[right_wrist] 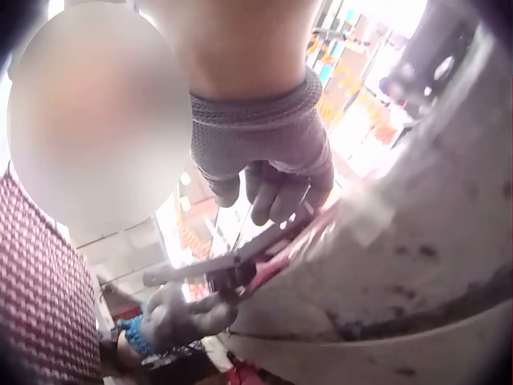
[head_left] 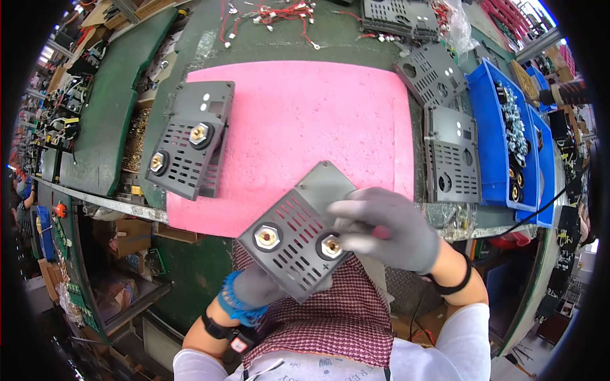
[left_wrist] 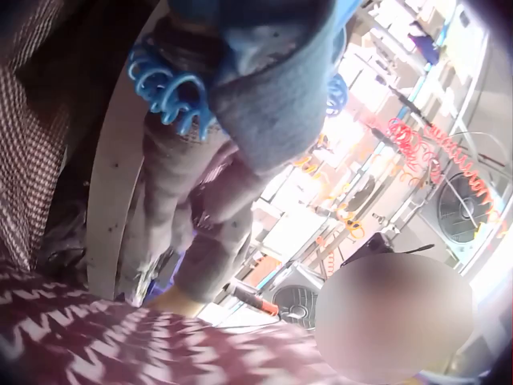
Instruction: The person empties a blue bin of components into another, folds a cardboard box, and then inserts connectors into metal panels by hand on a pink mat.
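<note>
A dark grey slotted panel (head_left: 295,238) is tilted over the pink mat's (head_left: 318,114) front edge, with two brass-centred hex fittings on its face. My gloved left hand (head_left: 257,286) grips it from underneath at the lower left, its fingers mostly hidden; the right wrist view shows that hand (right_wrist: 188,321) below the panel (right_wrist: 240,261). Over the panel's right side, my gloved right hand (head_left: 391,232) has bent, blurred fingers beside the right fitting (head_left: 330,246). Whether they pinch it is unclear. The left wrist view shows the left glove (left_wrist: 192,192) but no clear panel.
Two stacked panels with fittings (head_left: 190,143) lie on the mat's left side. More panels (head_left: 452,152) lie to the right, beside a blue bin (head_left: 489,159) of metal parts. Red wires (head_left: 276,14) and another panel stack (head_left: 399,18) are at the back.
</note>
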Demonstrator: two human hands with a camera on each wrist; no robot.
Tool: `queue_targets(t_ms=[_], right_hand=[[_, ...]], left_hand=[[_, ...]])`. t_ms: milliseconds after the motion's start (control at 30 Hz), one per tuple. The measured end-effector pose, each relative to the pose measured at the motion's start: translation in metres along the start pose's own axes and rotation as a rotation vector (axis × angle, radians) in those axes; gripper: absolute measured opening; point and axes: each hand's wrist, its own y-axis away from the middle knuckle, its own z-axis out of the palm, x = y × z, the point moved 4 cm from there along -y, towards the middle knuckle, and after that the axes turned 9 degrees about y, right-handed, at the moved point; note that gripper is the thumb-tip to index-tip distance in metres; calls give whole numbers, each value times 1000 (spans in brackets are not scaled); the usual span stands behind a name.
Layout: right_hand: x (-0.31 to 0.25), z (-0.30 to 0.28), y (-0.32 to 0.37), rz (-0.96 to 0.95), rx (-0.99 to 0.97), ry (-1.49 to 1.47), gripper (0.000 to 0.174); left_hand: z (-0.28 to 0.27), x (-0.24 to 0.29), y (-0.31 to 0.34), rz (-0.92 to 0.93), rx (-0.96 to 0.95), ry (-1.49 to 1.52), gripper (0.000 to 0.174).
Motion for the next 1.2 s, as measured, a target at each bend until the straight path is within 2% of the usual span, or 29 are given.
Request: queue_targets(t_ms=[33, 67, 100, 133, 167, 200, 233, 267, 300, 333, 400, 433, 467, 533, 567, 600, 633, 667, 733, 767, 833, 900, 933, 967, 1000, 1067, 1133, 1167, 1200], right_hand=[[3, -15, 7, 48, 53, -31, 36], [8, -40, 21, 67, 225, 119, 36], [12, -67, 33, 145, 389, 173, 28], [25, -97, 49, 294, 579, 341, 28], [33, -130, 63, 400, 632, 671, 31], [48, -158, 82, 503, 643, 934, 35], [82, -187, 119, 662, 590, 1208, 40], [103, -200, 140, 919, 451, 1156, 43], [118, -208, 160, 1168, 306, 1089, 47], [127, -206, 172, 1201, 367, 838, 53], [128, -212, 179, 1269, 302, 764, 58], [131, -215, 185, 1157, 337, 711, 54], [131, -217, 189, 1166, 347, 713, 54], [108, -217, 167, 1081, 271, 783, 46], [105, -219, 159, 1043, 298, 949, 37], [109, -221, 156, 979, 275, 1146, 38], [113, -217, 154, 1011, 375, 1100, 38], [111, -215, 146, 1052, 419, 995, 37], [110, -217, 141, 1208, 416, 978, 35], [111, -218, 141, 1230, 454, 965, 36], [114, -218, 147, 1261, 492, 958, 37], [114, -220, 155, 1188, 649, 831, 41], [121, -223, 164, 1197, 648, 836, 41], [131, -228, 171, 1061, 585, 846, 44], [138, -231, 176, 923, 522, 852, 47], [149, -234, 185, 932, 500, 814, 48], [162, -232, 196, 958, 545, 545, 47], [151, -228, 189, 979, 549, 646, 47], [145, -222, 181, 978, 551, 644, 47]], left_hand=[[6, 6, 16, -114, -117, -102, 72], [10, 9, 28, -228, -229, -206, 72], [9, 13, 35, -213, -221, -216, 72], [6, 17, 42, -195, -183, -297, 71], [5, 20, 46, -177, -146, -375, 70], [12, 23, 46, -168, -143, -379, 70], [17, 26, 41, -183, 50, -356, 64], [19, 27, 36, -197, 238, -330, 59], [19, 25, 32, -147, 258, -376, 63], [21, 27, 32, -141, 246, -380, 63], [29, 39, 36, -12, 226, -420, 75], [31, 47, 43, 102, 279, -414, 71], [36, 59, 52, 310, 264, -488, 65], [25, 81, 74, 500, 211, -553, 55], [41, 91, 75, 596, 371, -545, 54], [37, 102, 72, 689, 441, -525, 54], [26, 115, 72, 739, 425, -516, 68], [22, 120, 71, 754, 434, -423, 62], [15, 129, 61, 811, 403, -329, 57], [16, 133, 55, 794, 385, -332, 57], [12, 139, 50, 737, 549, -377, 55], [10, 141, 47, 647, 527, -339, 57], [7, 141, 46, 570, 518, -301, 59], [3, 138, 41, 470, 317, -99, 64], [7, 134, 42, 468, 314, -99, 64], [28, 119, 44, 255, 421, -722, 69], [64, 92, 26, 76, 154, -918, 61], [81, 75, 10, 15, 11, -949, 54], [104, 56, -9, -17, -40, -1091, 44]])
